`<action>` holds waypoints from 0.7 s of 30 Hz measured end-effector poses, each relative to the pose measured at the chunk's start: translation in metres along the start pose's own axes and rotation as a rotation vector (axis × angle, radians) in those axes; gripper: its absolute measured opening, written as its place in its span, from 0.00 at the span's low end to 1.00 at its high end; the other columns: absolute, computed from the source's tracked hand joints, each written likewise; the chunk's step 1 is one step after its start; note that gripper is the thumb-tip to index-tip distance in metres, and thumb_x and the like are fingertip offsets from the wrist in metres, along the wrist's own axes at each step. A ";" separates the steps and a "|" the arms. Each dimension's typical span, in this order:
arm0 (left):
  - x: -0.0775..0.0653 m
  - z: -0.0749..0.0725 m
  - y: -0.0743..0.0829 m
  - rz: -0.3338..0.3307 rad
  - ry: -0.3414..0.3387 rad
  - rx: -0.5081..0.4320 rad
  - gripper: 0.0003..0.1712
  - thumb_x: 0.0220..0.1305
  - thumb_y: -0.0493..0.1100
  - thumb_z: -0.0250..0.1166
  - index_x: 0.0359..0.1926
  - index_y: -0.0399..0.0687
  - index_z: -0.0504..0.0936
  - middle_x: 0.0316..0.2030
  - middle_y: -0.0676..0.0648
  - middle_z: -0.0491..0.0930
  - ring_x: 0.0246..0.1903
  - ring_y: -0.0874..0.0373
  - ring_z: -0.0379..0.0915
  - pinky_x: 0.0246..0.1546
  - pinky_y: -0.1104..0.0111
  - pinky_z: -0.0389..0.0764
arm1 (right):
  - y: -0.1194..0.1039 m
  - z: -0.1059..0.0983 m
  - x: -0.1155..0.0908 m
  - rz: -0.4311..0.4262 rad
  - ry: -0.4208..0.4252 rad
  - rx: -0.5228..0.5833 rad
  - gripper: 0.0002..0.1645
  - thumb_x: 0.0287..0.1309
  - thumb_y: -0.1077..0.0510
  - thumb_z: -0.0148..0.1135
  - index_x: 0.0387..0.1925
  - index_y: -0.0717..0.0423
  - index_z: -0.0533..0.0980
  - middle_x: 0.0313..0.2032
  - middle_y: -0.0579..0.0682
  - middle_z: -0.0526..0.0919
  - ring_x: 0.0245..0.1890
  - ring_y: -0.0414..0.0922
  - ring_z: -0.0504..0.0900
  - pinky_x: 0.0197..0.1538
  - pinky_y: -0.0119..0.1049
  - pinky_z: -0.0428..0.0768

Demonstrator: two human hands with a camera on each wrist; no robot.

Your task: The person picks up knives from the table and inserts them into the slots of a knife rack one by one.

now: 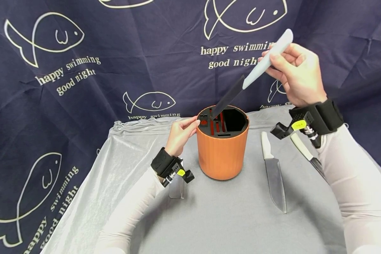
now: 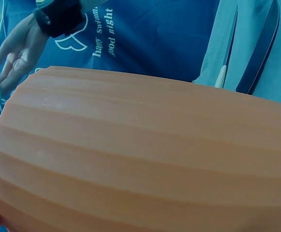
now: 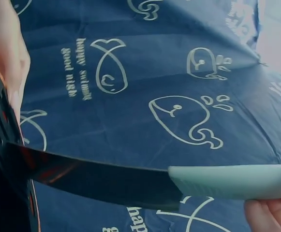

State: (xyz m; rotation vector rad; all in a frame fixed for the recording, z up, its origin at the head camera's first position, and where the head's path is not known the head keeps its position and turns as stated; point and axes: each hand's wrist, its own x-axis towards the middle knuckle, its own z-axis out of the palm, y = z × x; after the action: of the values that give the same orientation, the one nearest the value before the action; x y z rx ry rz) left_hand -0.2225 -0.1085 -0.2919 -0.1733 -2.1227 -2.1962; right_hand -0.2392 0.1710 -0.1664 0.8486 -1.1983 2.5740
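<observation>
My right hand pinches the pale handle of a kitchen knife between thumb and fingers. The dark blade slants down, its tip at the slotted black top of an orange knife block. In the right wrist view, the knife reaches across to that top; whether the tip is inside a slot I cannot tell. My left hand touches the left rim of the block with its fingertips. The left wrist view is mostly filled by the block's ribbed orange wall, with only a bit of the left hand at the lower left edge.
Right of the block lies a broad knife with a white handle. Another white-handled knife is partly hidden by the right forearm. A flat metal blade lies under the left wrist. A dark blue fish-print curtain hangs behind the grey cloth-covered table.
</observation>
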 end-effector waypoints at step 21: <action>0.000 0.000 0.002 0.001 -0.010 0.003 0.23 0.67 0.36 0.61 0.60 0.30 0.75 0.58 0.38 0.77 0.57 0.49 0.75 0.57 0.67 0.78 | -0.006 0.019 0.044 0.228 -0.307 -0.725 0.09 0.52 0.71 0.68 0.37 0.63 0.82 0.29 0.48 0.88 0.32 0.40 0.85 0.44 0.25 0.82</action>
State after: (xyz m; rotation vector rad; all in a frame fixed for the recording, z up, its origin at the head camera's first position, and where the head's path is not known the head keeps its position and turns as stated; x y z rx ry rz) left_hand -0.2223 -0.1086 -0.2898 -0.1849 -2.1307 -2.1958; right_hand -0.2652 0.1571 -0.1277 0.9726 -2.2225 1.9127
